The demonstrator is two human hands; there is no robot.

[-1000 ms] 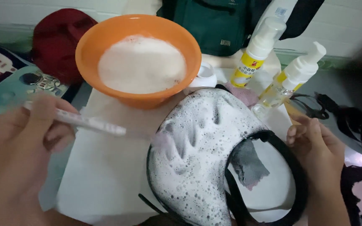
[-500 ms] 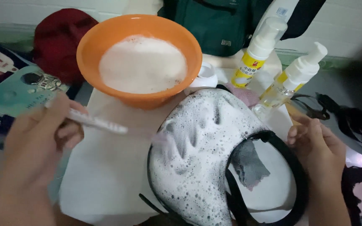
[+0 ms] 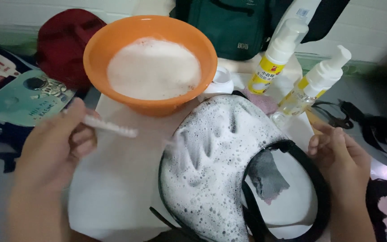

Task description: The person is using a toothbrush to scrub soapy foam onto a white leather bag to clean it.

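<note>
On the white table (image 3: 113, 188), below the orange foam basin (image 3: 151, 62), the foam-covered cap (image 3: 216, 166) is lying crown up; the left hand (image 3: 52, 152) is gripping a white brush (image 3: 110, 127), bristles meeting the cap's left edge. The right hand (image 3: 343, 163) is lying open, steadying the black brim (image 3: 310, 179); the scrubbing step appears under way, likely calling next for firm strokes across the foam.

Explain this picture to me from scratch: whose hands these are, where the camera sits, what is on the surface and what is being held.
No machine here: these are a person's two bare hands, filmed by one camera worn on the head and looking down. The left hand holds a white brush by its handle; the bristle end is blurred. The right hand rests at the black rim of a foam-covered cap, which lies on a white surface. Behind the cap stands an orange bowl full of white suds. To its right are two pump bottles with yellow labels, one upright, one leaning. A red cap and a dark green bag lie further back.
</note>
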